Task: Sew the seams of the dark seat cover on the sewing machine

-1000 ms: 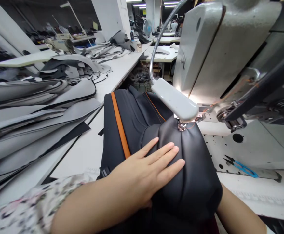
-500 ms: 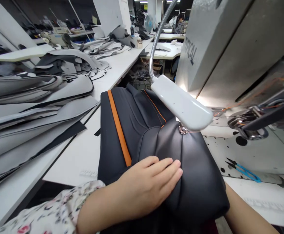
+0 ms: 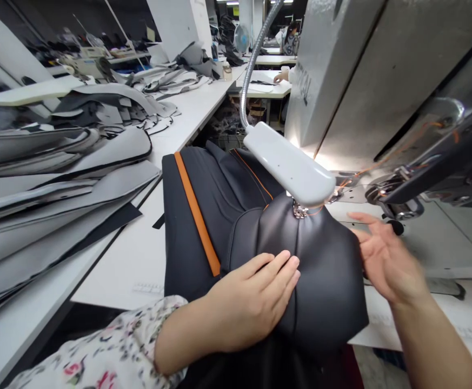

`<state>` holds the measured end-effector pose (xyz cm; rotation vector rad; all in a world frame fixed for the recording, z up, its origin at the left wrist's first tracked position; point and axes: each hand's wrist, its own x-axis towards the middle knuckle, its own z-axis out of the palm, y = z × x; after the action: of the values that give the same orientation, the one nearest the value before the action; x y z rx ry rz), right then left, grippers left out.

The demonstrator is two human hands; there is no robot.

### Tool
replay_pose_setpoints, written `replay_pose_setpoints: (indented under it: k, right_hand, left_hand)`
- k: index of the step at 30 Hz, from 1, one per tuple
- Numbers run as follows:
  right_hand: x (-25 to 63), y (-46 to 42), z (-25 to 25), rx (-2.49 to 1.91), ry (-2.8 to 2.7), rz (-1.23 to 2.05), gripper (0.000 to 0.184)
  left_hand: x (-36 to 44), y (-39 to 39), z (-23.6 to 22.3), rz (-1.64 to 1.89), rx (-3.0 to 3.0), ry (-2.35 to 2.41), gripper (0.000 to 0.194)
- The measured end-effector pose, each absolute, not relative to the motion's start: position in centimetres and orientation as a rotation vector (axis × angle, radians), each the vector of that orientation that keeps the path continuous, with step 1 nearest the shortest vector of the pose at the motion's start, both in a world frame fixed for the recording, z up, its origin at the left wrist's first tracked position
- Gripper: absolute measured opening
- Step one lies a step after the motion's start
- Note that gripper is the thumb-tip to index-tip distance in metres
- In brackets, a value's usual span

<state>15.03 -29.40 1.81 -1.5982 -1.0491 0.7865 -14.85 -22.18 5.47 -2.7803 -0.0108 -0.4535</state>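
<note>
Black leather-like seat cover (image 3: 328,281) with an orange stripe (image 3: 197,213) lies under the presser foot (image 3: 299,209) of a sewing machine (image 3: 341,70). My left hand (image 3: 256,297) rests flat on the cover, fingers stretched out beside a seam that runs up to the foot. At the cover's right edge is my right hand (image 3: 390,259), somewhat blurred, its fingers apart and the thumb side near the material; whether it touches the edge I cannot tell. Orange thread (image 3: 351,181) runs by the needle area, which the white lamp head (image 3: 290,162) partly hides.
Grey cut pieces with black edges (image 3: 69,216) are piled on the left table (image 3: 203,111). A flexible metal lamp neck (image 3: 252,70) arches over the cover. Further back are a fan (image 3: 241,39), a seated person (image 3: 291,39) and another person's hand (image 3: 281,76) at a white table.
My right hand has come up from below the cover's right side to beside its edge, over where the blue-handled thread snips showed. The left hand stays flat on the cover.
</note>
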Motion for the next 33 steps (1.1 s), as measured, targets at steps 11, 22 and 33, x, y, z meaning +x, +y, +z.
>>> replay_pose_setpoints:
  k: [11,22,33]
  right_hand:
    - [16.2,-27.8,2.3,-1.733,-1.050,0.651,0.034]
    - [16.1,-25.8,1.8,-1.497,-0.754,0.773,0.031]
    - [16.4,-23.1,1.0,-1.399,-0.529,0.769,0.023]
  left_hand:
    - [-14.5,-22.6,6.6,-0.426,-2.775,-0.099,0.043]
    - [-13.5,-19.7,7.5,-0.384,-2.809,-0.102,0.045]
    - [-12.2,-16.5,6.9,-0.506,-2.884,-0.075,0.042]
